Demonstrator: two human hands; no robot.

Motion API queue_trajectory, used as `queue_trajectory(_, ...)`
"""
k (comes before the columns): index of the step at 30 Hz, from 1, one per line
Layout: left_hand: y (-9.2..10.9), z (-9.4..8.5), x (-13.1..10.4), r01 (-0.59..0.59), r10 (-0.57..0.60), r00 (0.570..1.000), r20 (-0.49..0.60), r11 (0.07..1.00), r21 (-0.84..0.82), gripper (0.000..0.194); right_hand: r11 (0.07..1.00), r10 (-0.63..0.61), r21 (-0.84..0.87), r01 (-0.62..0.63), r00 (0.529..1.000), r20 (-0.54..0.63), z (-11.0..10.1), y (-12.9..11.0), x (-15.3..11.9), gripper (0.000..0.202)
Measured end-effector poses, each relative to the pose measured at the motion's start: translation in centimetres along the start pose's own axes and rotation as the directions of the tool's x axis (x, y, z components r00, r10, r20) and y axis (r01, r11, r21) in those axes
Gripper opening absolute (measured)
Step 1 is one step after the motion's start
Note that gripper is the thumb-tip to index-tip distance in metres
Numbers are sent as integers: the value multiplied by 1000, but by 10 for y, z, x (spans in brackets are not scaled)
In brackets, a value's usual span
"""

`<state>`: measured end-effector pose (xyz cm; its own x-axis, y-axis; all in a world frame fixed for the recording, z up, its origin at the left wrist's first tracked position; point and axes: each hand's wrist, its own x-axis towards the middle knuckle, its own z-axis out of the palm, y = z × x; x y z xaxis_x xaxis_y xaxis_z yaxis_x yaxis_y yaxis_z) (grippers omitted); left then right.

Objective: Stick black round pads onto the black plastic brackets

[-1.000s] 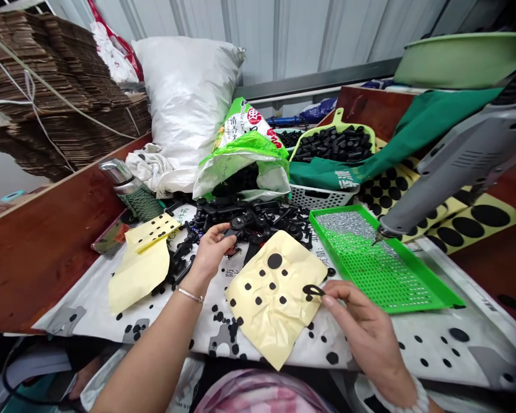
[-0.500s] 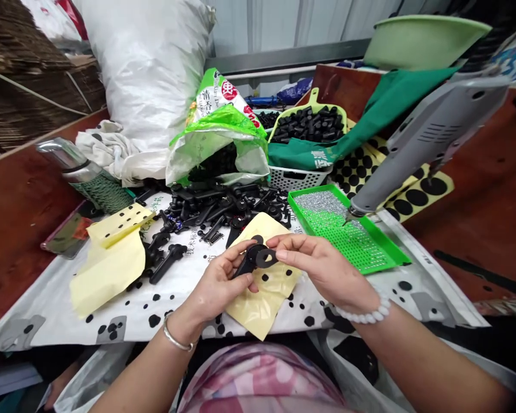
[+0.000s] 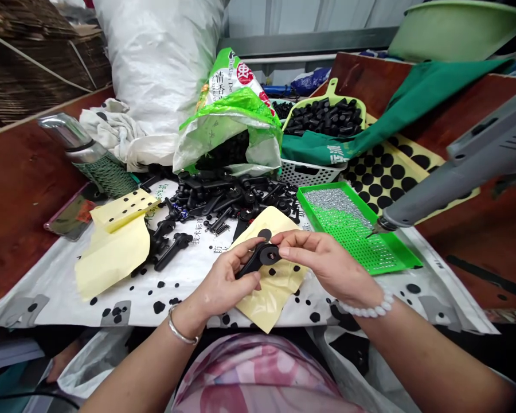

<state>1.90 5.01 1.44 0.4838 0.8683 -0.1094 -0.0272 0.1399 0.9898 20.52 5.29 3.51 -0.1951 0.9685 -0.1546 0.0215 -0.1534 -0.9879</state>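
My left hand [image 3: 226,278] is closed around a black plastic handle [image 3: 251,265] with a round head, tilted up to the right. A black ring-shaped adhesive pad [image 3: 264,256] lies over the face of that head. The fingertips of my right hand [image 3: 333,267] pinch the right edge of the pad, thumb in front. Beneath both hands lies a yellow backing sheet [image 3: 264,310] with a few black dots. Just behind them is a heap of black handles [image 3: 215,198], and one loose black handle [image 3: 174,250] rests to the left.
A green perforated tray [image 3: 356,241] of small screws stands at right, under an electric screwdriver [image 3: 447,178]. Behind are a yellow-green scoop [image 3: 362,112] of black parts and an open bag [image 3: 227,135]. At left are a flask [image 3: 103,166], phone [image 3: 69,215] and backing paper [image 3: 116,255].
The ring pad, held out beside the round head before, now sits against its face. My right hand has come closer to the left. The view has shifted slightly.
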Motion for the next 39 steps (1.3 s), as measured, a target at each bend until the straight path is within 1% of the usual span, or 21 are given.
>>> queue_trajectory(3,-1,-1,-1,-26,25,1000,17,999,22,60,1000,11,-17,-11,1000,1,1,0,1,16)
queue_trajectory(7,-2,-1,-2,-52,51,999,11,998,38,57,999,18,-28,-18,1000,-3,2,1,1,15)
queue_trajectory(12,-4,-1,-1,-35,35,999,5,998,59,56,999,21,-27,-21,1000,-7,1,4,1,15)
queue_trajectory(18,-5,-1,-2,-21,19,1000,21,997,77,57,999,28,-27,-28,1000,11,0,5,2,15)
queue_trajectory(23,-5,1,-2,-19,18,1000,12,995,93,54,999,34,-33,-33,999,32,0,3,2,18)
queue_trajectory(28,-5,3,-1,-27,28,1000,-11,994,101,51,998,16,-54,-15,1000,26,0,3,2,18)
queue_trajectory(34,-6,4,-1,-6,8,1000,-24,995,97,53,997,31,-68,-29,999,34,-1,3,1,18)
queue_trajectory(39,-8,5,-2,-27,31,999,-41,993,114,53,997,38,-71,-35,998,49,-2,4,1,18)
